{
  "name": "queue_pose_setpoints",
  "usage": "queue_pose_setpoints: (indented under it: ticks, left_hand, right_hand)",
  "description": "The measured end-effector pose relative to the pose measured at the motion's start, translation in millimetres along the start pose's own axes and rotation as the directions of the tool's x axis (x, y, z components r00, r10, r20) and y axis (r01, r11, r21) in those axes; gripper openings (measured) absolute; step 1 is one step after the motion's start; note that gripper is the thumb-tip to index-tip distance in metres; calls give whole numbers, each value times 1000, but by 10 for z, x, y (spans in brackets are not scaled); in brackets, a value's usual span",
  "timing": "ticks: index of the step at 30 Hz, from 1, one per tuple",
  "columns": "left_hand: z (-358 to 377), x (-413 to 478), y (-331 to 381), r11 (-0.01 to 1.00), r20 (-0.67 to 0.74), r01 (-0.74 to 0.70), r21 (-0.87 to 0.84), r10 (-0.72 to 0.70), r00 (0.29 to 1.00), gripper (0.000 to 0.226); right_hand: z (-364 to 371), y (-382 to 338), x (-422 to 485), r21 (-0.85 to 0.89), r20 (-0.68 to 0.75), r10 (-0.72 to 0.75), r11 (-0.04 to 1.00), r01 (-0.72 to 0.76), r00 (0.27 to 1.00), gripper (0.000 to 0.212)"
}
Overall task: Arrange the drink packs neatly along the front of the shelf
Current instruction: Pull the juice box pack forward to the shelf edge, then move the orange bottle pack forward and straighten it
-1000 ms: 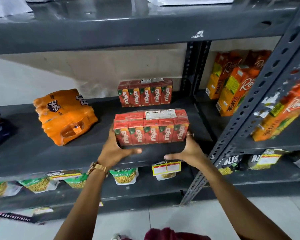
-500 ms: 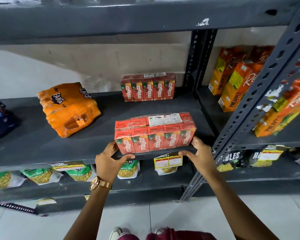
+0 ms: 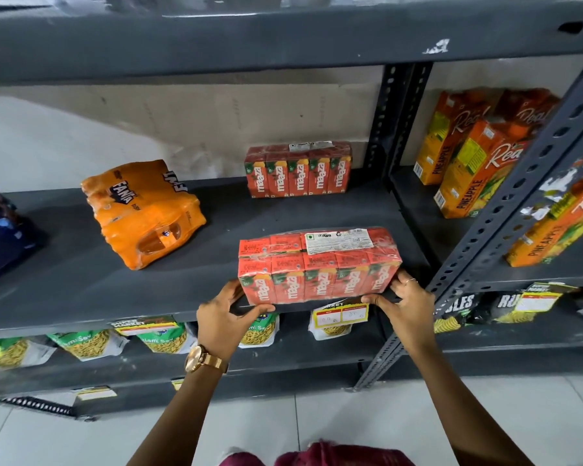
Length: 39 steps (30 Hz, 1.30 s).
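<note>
A shrink-wrapped red Maaza drink pack (image 3: 318, 264) stands at the front edge of the grey shelf (image 3: 115, 297), right of centre. My left hand (image 3: 224, 317) grips its lower left corner, thumb under the front. My right hand (image 3: 406, 304) grips its lower right corner. A second red Maaza pack (image 3: 297, 170) stands at the back of the same shelf by the wall. An orange Fanta bottle pack (image 3: 142, 210) lies askew toward the left-middle. A dark blue pack (image 3: 0, 230) sits at the far left, cut off by the frame.
Perforated grey uprights (image 3: 505, 203) divide this bay from the right one, where tall pineapple juice cartons (image 3: 472, 169) stand. An upper shelf (image 3: 283, 35) overhangs. Snack bags (image 3: 162, 338) and price tags (image 3: 340, 314) hang on the lower shelf. Tiled floor lies below.
Both hands have drawn the front Maaza pack toward the shelf's front edge, and it now sits slightly further right. My hands have slid down to its lower corners.
</note>
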<state>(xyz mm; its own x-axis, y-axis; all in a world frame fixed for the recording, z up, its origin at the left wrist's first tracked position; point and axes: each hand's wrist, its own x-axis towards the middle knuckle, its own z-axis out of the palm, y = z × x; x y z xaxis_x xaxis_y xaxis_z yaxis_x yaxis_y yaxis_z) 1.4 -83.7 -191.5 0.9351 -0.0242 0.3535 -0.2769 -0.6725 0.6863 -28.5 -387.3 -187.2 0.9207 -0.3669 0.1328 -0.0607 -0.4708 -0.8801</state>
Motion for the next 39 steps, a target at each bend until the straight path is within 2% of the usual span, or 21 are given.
queue_pose_setpoints:
  ticks: [2,4,5,7,9,11,12,14,16,17,18,19,20,22,23,25,30,32,35,37,39]
  left_hand:
    - [-53,-14,9,999,68,19,-47,-16,998,75]
    - [-182,-7,-24,987,163,70,-148,-45,986,91]
    - [-290,16,-49,985,174,64,-162,-35,984,96]
    - [-633,171,-124,993,80,-37,-111,46,996,92]
    - [-1095,475,-243,989,-74,-150,1,150,986,72]
    - [-1628,894,-428,975,-131,-166,148,186,974,53]
    - [-1822,1126,-516,970,-117,-152,190,176,977,50]
    - [-2114,1584,-746,964,-66,-120,237,139,988,54]
    - [-2218,1999,-957,962,-19,27,270,-22,1000,58]
    - [-2217,2179,-1032,945,20,129,299,-141,990,62]
    - [-2173,2312,-1109,919,65,191,344,-227,972,67]
    - [-2152,2466,-1176,895,117,204,397,-270,956,71]
    - [-2080,2549,-1217,872,158,206,444,-303,940,73]
    - [-1966,2721,-1298,844,205,207,495,-345,916,72]
    - [-1910,2748,-1345,831,209,208,516,-358,910,70]
    - [-1872,2847,-1434,820,174,223,527,-361,916,69]
    - [-1958,2773,-1565,878,83,322,355,-373,924,69]
    - [-2037,2610,-1647,919,49,300,254,-322,945,68]
    - [-2192,2268,-1758,966,-11,252,-65,-253,967,63]
    - [-2324,2090,-1817,974,-7,218,-54,-219,976,51]
    - [-2483,2007,-1894,953,41,302,29,-303,952,46]
  right_hand:
    - [47,-73,-96,-39,-43,-30,999,28,999,64]
    - [167,-149,-309,-60,-188,-89,995,79,978,86]
    - [247,-196,-456,-66,-290,-144,989,130,946,93]
    - [440,-381,-765,-119,-423,-303,953,279,854,88]
    - [706,-687,-999,-60,-302,-428,900,431,852,67]
    - [1135,-1156,-1149,56,-23,-474,879,474,880,46]
    - [1358,-1383,-1180,116,123,-446,894,433,887,46]
    - [1846,-1896,-1145,249,324,-260,951,183,910,59]
    - [2306,-2305,-940,403,362,-41,908,-117,931,47]
    - [2510,-2436,-762,447,344,53,869,-213,937,31]
    - [2674,-2547,-589,454,343,147,838,-301,928,27]
    - [2862,-2647,-424,449,358,242,802,-394,902,34]
    - [2981,-2670,-320,431,413,349,739,-518,841,49]
    - [3226,-2699,-172,414,436,524,605,-680,732,104]
    - [3285,-2690,-162,437,404,552,584,-684,729,122]
    - [3417,-2694,-109,504,334,554,579,-641,763,132]
    - [3555,-2699,-159,466,84,558,710,-527,826,101]
    - [3610,-2676,-246,492,-20,436,787,-371,900,99]
    - [3655,-2600,-390,484,-84,155,870,-96,984,112]
    - [3662,-2532,-425,447,-60,18,895,11,998,116]
    - [3661,-2490,-477,400,-25,-57,915,62,998,124]
